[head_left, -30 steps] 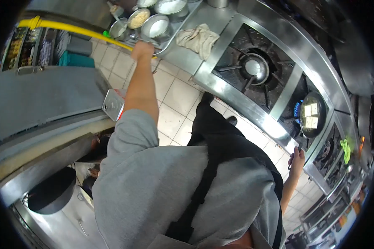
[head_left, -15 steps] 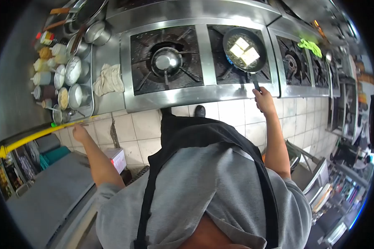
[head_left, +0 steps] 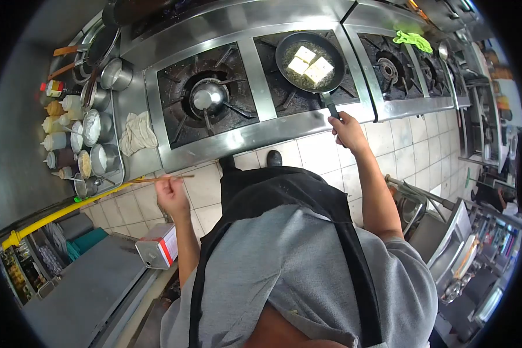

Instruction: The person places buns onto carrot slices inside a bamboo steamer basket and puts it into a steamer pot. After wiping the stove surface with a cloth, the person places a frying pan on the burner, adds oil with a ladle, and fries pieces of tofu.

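My right hand grips the handle of a black frying pan over the second burner. White blocks that look like tofu lie in shallow oil in the pan. My left hand is closed on thin brown chopsticks, held roughly level above the floor in front of the stove's left end. The hand is slightly blurred, and part of the sticks is hidden by the fingers.
A shiny round metal vessel with a handle sits on the left burner. Left of the stove are a folded cloth, a saucepan, squeeze bottles and metal containers. A green cloth lies on the right-hand stove.
My left hand has come rightward and closer to my body with the chopsticks. The frying pan and my right hand have shifted slightly left in view, as the whole view has turned.
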### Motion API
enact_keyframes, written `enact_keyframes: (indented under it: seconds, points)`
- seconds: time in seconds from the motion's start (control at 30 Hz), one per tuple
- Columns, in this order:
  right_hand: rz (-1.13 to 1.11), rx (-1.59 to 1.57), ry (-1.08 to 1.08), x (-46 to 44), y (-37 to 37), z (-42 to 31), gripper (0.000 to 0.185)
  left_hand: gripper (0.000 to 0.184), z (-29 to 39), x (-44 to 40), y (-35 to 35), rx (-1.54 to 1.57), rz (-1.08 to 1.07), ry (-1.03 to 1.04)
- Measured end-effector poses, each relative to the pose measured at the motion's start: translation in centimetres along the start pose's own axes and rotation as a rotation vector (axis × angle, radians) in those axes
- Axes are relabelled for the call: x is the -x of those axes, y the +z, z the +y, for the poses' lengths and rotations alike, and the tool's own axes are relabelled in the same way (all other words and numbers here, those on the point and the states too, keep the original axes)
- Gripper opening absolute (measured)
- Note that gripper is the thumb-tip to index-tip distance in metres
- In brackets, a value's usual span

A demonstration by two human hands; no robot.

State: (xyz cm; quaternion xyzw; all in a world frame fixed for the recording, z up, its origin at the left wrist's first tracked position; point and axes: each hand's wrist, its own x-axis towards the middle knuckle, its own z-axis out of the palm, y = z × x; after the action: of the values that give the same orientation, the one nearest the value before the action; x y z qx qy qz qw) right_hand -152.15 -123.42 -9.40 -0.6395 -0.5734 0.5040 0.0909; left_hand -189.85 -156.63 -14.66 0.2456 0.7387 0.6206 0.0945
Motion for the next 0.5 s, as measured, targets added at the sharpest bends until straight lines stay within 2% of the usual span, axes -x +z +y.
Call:
enact_keyframes:
  seconds: [0.03, 0.07, 0.1, 0.13, 0.17, 0.23, 0.27, 0.33, 0.4, 0.5]
  points:
    - [-0.037, -0.004, 0.025, 0.2, -0.3, -0.2, 0.032, 0.01, 1.8, 0.0, 1.7, 0.001, -0.122, -0.021]
    - [-0.073, -0.009, 0.051, 0.4, -0.5, -0.3, 0.034, 0.01, 3.3, 0.0, 3.0, 0.0, -0.124, -0.016]
    - [-0.07, -0.014, 0.049, 0.4, -0.4, 0.3, 0.034, 0.008, 4.9, 0.0, 4.2, 0.062, -0.232, -0.088]
    - [0.144, 0.185, -0.109, 0.2, -0.2, 1.1, 0.035, 0.006, 6.0, -0.1, 5.3, 0.122, -0.341, -0.161]
    - [0.361, 0.385, -0.266, 0.6, -0.1, 1.0, 0.036, 0.006, 6.8, -0.1, 6.4, 0.123, -0.344, -0.156]
    - [0.343, 0.312, -0.318, 3.1, -1.1, -2.0, 0.037, 0.006, 8.2, -0.1, 8.5, 0.234, -0.48, -0.235]
    - [0.322, 0.242, -0.365, 4.7, -1.3, -3.9, 0.038, 0.006, 9.1, -0.1, 9.5, 0.231, -0.482, -0.233]
    - [0.073, 0.128, -0.415, 6.6, -1.3, -5.8, 0.035, 0.01, 11.0, -0.2, 11.7, 0.331, -0.696, -0.301]
    - [-0.123, 0.078, -0.528, 7.6, 0.8, -6.5, 0.033, 0.01, 12.3, -0.2, 14.2, 0.374, -0.784, -0.308]
    - [-0.395, 0.008, -0.542, 9.8, 3.5, -8.6, 0.029, 0.011, 14.2, 0.1, 16.9, 0.41, -0.91, -0.323]
